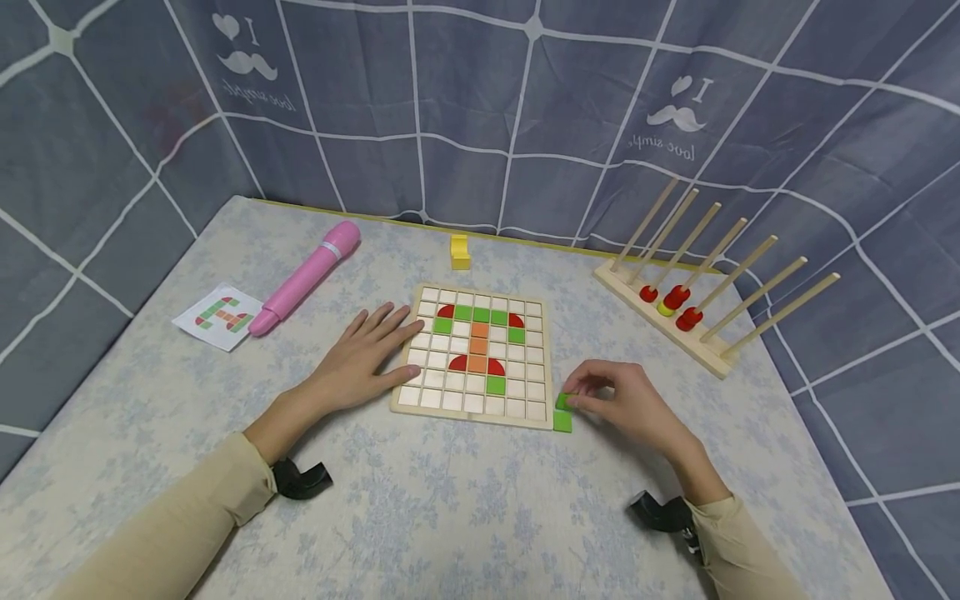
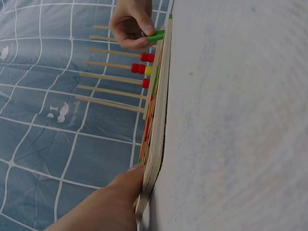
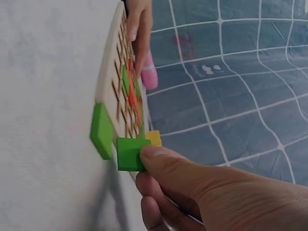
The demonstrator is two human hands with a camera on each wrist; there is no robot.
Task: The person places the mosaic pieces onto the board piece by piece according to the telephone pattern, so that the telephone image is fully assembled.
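A square wooden grid board [image 1: 472, 407] lies on the table, with green squares, orange squares and red quarter-round tiles set among its white cells. My left hand [image 1: 367, 354] rests flat with spread fingers at the board's left edge, thumb and fingertips touching it. My right hand [image 1: 626, 404] pinches a green square tile [image 3: 131, 154] between thumb and fingers, just off the board's right edge. Beside the board's lower right corner lies another green tile [image 1: 562, 422], which also shows in the right wrist view.
A pattern card [image 1: 217, 317] lies at the left beside a pink wand-shaped object [image 1: 303, 279]. Behind the board stands a yellow block [image 1: 460, 252]. At the right is a wooden peg rack [image 1: 660, 321] with upright rods and several red and yellow beads. A tiled-pattern curtain [image 1: 480, 100] hangs behind.
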